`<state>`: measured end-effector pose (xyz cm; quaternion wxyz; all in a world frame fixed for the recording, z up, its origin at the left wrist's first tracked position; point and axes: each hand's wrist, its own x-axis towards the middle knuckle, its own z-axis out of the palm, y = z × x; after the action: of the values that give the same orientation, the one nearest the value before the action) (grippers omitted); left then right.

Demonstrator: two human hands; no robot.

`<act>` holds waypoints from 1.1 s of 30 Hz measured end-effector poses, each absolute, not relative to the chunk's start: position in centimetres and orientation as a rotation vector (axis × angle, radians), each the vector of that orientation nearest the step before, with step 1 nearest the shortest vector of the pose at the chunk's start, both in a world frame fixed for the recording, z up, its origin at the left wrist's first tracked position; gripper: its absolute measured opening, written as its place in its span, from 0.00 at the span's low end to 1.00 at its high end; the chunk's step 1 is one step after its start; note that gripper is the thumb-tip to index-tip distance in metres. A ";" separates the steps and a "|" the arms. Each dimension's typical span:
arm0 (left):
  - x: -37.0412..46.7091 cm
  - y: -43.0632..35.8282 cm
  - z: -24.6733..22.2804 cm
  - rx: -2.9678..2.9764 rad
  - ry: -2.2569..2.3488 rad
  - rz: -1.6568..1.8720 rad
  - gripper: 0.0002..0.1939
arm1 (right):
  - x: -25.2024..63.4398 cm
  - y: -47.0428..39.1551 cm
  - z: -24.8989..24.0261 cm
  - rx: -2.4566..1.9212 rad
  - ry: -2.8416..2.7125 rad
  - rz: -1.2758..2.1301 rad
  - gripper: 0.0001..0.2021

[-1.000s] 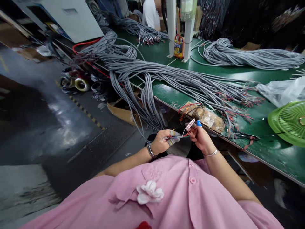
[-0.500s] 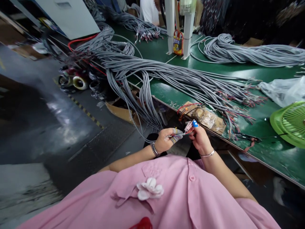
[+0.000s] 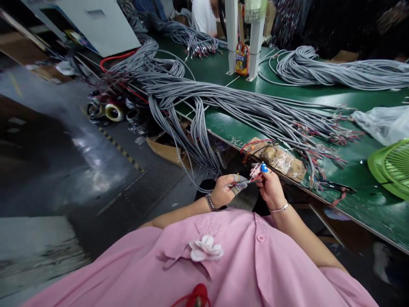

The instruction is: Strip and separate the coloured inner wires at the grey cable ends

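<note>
My left hand [image 3: 224,189], with grey coverings on some fingers, is closed around a grey cable [image 3: 244,183] in front of my body. Thin red and white wires [image 3: 255,177] fan out of the cable's end toward my right hand [image 3: 271,187]. That hand pinches these wires, its thumb covered by a blue cap. A small pale pink piece [image 3: 256,169], too small to make out, shows beside the thumb. Just beyond my hands, a taped cardboard block [image 3: 276,157] sits at the bench edge.
Grey cables [image 3: 230,100] with stripped coloured ends lie across the green bench [image 3: 361,175], and some hang over its edge. A green fan [image 3: 393,168] and a plastic bag [image 3: 380,121] are at right. White posts [image 3: 254,47] rise at the back. Wire spools [image 3: 114,112] are at left.
The whole view has shifted slightly, so things appear a little further right. Both hands keep hold of the cable and its wires, with only small finger movement.
</note>
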<state>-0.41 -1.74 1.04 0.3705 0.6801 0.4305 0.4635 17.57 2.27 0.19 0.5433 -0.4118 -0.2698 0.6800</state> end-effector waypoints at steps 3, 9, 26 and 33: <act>-0.6 -1.8 1.1 1.736 1.123 1.193 0.12 | 17.6 2.2 0.4 -0.979 -0.671 1.614 0.20; -0.5 -1.8 0.7 1.739 1.124 1.166 0.12 | 17.6 2.1 0.4 -0.968 -0.647 1.629 0.20; -2.8 -4.7 1.2 1.994 1.017 1.032 0.13 | 19.1 0.1 -0.5 -0.973 -0.568 1.809 0.23; -1.7 -4.7 0.0 1.514 0.940 0.870 0.21 | 20.0 -1.7 0.0 -1.063 -0.776 1.707 0.20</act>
<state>-1.66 -4.73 -0.02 0.5474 0.6388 0.3968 0.3673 19.97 -1.71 0.00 0.4735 -0.4343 -0.3170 0.6977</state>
